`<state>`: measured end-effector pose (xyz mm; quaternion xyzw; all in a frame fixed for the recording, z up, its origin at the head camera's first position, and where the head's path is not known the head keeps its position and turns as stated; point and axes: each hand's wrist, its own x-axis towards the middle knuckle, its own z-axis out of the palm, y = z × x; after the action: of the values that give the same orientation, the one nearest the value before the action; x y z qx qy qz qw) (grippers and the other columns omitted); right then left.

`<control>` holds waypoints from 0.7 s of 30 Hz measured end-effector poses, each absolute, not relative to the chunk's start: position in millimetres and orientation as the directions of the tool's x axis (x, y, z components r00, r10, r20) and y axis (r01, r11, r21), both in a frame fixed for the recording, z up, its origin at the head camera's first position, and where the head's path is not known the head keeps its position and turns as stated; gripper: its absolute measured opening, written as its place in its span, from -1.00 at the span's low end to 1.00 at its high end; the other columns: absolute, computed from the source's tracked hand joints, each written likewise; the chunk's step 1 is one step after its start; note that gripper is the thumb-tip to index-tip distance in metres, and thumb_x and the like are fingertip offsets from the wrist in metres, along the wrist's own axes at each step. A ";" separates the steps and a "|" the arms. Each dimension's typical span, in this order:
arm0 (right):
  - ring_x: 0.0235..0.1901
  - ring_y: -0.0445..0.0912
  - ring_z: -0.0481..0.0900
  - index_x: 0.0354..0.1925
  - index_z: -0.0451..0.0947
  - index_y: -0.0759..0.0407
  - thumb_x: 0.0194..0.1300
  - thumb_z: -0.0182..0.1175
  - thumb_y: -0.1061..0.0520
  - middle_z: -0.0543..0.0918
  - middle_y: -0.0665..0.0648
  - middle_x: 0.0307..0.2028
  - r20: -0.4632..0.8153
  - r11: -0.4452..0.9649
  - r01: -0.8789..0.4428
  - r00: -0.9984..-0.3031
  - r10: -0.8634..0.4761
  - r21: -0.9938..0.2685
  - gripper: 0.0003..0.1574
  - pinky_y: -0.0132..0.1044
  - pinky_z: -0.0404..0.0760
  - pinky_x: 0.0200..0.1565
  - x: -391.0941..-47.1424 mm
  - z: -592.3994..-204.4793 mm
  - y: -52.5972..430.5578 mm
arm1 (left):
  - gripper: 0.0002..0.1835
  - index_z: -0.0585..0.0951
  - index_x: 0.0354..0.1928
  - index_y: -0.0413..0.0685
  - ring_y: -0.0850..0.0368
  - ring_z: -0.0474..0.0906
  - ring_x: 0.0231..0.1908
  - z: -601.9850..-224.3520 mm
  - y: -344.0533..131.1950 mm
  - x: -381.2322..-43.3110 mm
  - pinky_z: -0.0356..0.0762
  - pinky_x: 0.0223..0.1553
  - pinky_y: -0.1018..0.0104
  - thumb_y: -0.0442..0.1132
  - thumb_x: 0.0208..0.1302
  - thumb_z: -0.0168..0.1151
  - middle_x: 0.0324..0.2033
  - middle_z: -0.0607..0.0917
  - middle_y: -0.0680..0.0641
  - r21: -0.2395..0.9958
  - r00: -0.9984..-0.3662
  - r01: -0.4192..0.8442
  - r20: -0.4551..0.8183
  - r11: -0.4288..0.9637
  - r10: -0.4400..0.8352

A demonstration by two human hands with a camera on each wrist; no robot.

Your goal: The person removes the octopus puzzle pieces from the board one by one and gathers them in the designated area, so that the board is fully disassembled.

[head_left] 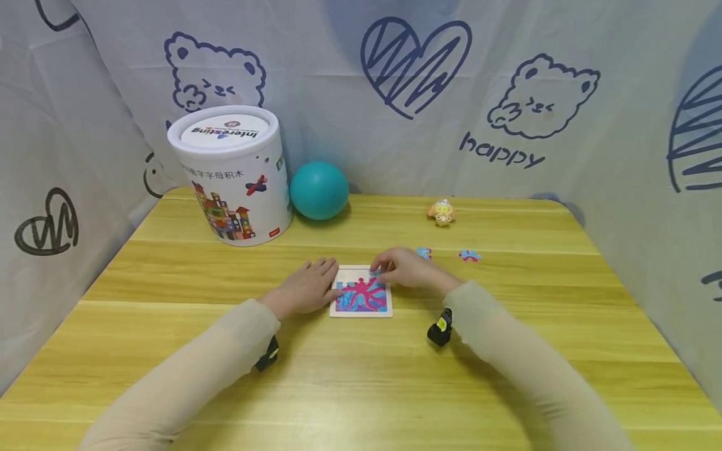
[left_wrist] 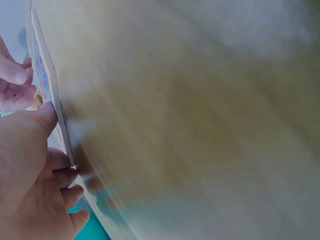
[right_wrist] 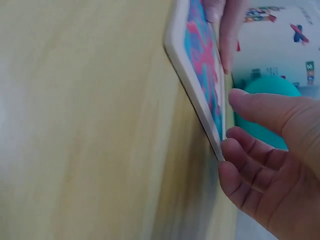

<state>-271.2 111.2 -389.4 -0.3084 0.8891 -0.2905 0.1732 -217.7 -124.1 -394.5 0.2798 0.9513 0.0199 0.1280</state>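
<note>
A square jigsaw puzzle tray (head_left: 361, 314) with a pale rim lies on the table. The pieces fitted in it show a pink octopus (head_left: 363, 293) on blue and purple; bare board shows at its upper left. My left hand (head_left: 304, 288) lies beside the tray, fingers extended along its left side, its thumb on the rim. At the upper right corner, my right hand (head_left: 407, 269) has thumb and bent fingers around a blue jigsaw piece (head_left: 375, 273). In the right wrist view, a gap shows between that thumb (right_wrist: 242, 100) and the fingertips at the tray's edge.
Two loose jigsaw pieces, one (head_left: 424, 252) partly behind my right hand and another (head_left: 469, 255) farther right, lie on the table. Toward the back stand a large white tub (head_left: 231, 181), a teal ball (head_left: 319, 191) and a small toy figure (head_left: 442, 213). A printed cloth (head_left: 338, 81) hangs behind.
</note>
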 end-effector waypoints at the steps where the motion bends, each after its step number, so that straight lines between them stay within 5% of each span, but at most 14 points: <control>1: -0.39 -0.11 0.43 -0.19 0.62 0.13 0.21 0.23 0.17 0.53 0.03 -0.38 -0.132 0.644 -0.467 -0.740 -0.660 -0.605 -0.83 -0.31 0.45 -0.35 -270.6 -390.2 109.4 | -0.28 0.04 0.38 -0.32 -0.14 -0.07 0.34 -394.6 -124.1 -217.8 -0.09 0.29 -0.04 0.10 0.42 -0.20 0.36 0.06 -0.25 0.108 -0.811 0.527 -0.234 0.843 0.537; 21: -0.33 -0.07 0.37 -0.32 0.59 0.04 0.17 0.27 0.17 0.40 0.10 -0.27 -0.144 0.710 -0.471 -0.773 -0.618 -0.524 -0.94 -0.29 0.40 -0.31 -265.7 -394.8 101.1 | -0.29 0.05 0.37 -0.33 -0.16 -0.06 0.34 -394.2 -124.2 -217.6 -0.08 0.28 -0.05 0.07 0.42 -0.18 0.36 0.07 -0.26 0.121 -0.811 0.524 -0.233 0.843 0.537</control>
<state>-265.7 101.1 -394.8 -0.2987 0.9113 -0.2362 0.1565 -217.6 -124.2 -394.2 0.2787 0.9512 0.0253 0.1300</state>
